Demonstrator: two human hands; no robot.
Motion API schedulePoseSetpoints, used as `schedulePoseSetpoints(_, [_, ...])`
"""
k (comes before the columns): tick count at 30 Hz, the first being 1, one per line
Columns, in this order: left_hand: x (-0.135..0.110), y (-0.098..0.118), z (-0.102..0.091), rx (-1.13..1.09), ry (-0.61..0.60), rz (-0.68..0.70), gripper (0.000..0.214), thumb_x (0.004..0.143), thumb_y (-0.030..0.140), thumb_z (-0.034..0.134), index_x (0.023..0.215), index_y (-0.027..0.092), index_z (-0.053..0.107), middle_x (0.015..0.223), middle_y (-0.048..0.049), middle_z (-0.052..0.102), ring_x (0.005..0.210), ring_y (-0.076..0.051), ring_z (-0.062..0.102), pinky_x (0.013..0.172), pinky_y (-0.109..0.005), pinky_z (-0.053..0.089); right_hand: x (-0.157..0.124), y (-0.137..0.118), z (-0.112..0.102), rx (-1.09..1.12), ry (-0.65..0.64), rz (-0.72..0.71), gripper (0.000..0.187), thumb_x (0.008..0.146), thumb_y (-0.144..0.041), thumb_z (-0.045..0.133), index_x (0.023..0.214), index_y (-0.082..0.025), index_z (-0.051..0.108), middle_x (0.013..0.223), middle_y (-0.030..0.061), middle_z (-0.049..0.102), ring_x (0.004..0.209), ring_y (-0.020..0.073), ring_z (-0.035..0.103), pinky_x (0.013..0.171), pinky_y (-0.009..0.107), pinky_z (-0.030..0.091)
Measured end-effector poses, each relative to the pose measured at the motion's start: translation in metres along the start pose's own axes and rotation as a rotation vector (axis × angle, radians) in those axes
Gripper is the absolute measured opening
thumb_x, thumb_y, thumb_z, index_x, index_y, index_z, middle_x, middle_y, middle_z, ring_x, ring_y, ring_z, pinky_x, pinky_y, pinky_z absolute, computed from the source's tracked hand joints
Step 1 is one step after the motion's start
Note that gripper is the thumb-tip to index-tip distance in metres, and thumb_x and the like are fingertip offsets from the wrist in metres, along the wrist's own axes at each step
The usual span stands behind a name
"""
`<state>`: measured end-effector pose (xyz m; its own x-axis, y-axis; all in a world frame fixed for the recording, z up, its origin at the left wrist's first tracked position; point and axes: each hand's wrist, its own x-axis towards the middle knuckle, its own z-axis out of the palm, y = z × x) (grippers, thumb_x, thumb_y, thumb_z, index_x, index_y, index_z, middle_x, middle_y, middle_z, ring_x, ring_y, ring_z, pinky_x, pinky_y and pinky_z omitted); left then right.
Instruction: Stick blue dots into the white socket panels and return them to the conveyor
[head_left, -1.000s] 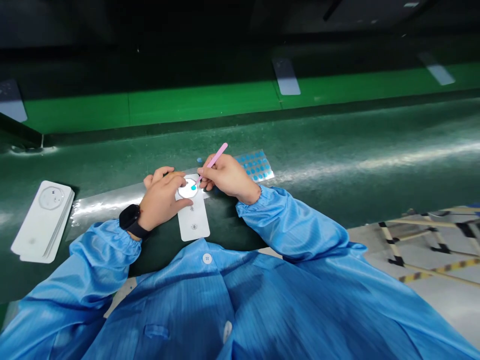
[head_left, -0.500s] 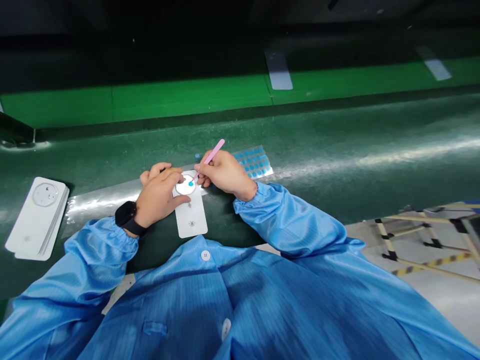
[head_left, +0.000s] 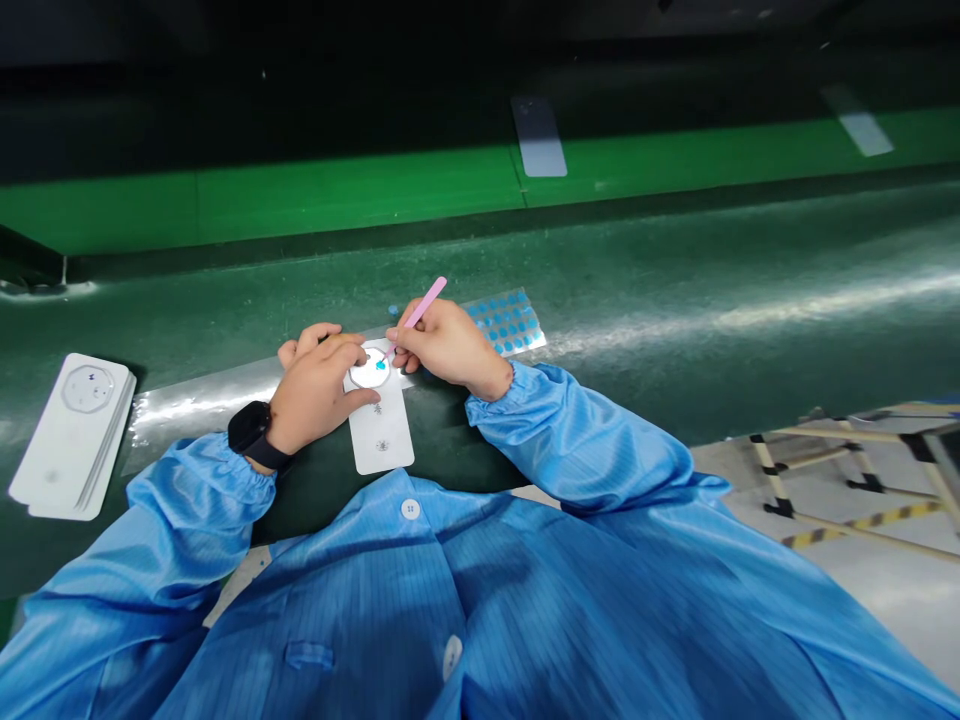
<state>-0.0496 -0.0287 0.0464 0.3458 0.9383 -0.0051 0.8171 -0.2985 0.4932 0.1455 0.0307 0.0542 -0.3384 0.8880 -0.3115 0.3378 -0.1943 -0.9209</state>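
A white rectangular panel (head_left: 386,440) with a ringed recess at its far end lies on the green bench in front of me. My left hand (head_left: 319,375) holds it at the left edge, thumb and index finger pressed on its face beside the recess. Between the fingers of my right hand (head_left: 442,345) is a pink pair of tweezers (head_left: 426,303), its tips pointing down into the recess. There a small blue round sticker (head_left: 380,366) sits at the tips; whether they still grip it I cannot tell.
A clear sheet (head_left: 217,392) runs under the work, with rows of blue stickers (head_left: 510,322) on its right part. One loose blue dot (head_left: 393,311) lies beyond my hands. A stack of white panels (head_left: 64,440) stands left. Beyond is a green belt (head_left: 337,195) carrying panels (head_left: 541,140).
The panels and the seams on the far green belt have shifted left. My hands, the tweezers and the white panel have hardly moved; the blue sticker looks slightly turned or tilted.
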Motion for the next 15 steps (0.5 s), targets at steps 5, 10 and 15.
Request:
schedulePoseSetpoints(5, [-0.0001,0.0,0.0001,0.006,0.002,0.003,0.029,0.075,0.033,0.081,0.096,0.023,0.065,0.127,-0.0095,0.07,0.131,-0.038,0.045,0.1,-0.057,0.035,-0.0008,-0.0011,-0.0015,0.018,-0.008,0.009,0.022,0.089,-0.011,0.065,0.07,-0.017,0.055,0.057,0.0013,0.069,0.045,0.0099,0.063,0.041,0.016,0.049])
schedulePoseSetpoints(10, [0.0,-0.0003,0.0003,0.007,0.003,0.009,0.03,0.074,0.032,0.082,0.097,0.022,0.065,0.126,-0.01,0.07,0.131,-0.038,0.046,0.1,-0.056,0.036,0.0004,-0.0005,-0.0013,0.032,-0.017,0.009,0.022,0.09,-0.011,0.064,0.071,-0.016,0.055,0.055,0.0013,0.068,0.045,0.011,0.063,0.042,0.017,0.05])
schedulePoseSetpoints(15, [-0.0003,-0.0013,0.0007,0.0,0.009,0.021,0.03,0.075,0.032,0.082,0.097,0.023,0.065,0.127,-0.0096,0.07,0.131,-0.038,0.046,0.101,-0.056,0.036,0.0005,-0.002,-0.0007,0.031,-0.025,0.009,0.022,0.089,-0.01,0.065,0.071,-0.016,0.055,0.055,0.002,0.068,0.045,0.0123,0.064,0.042,0.019,0.051])
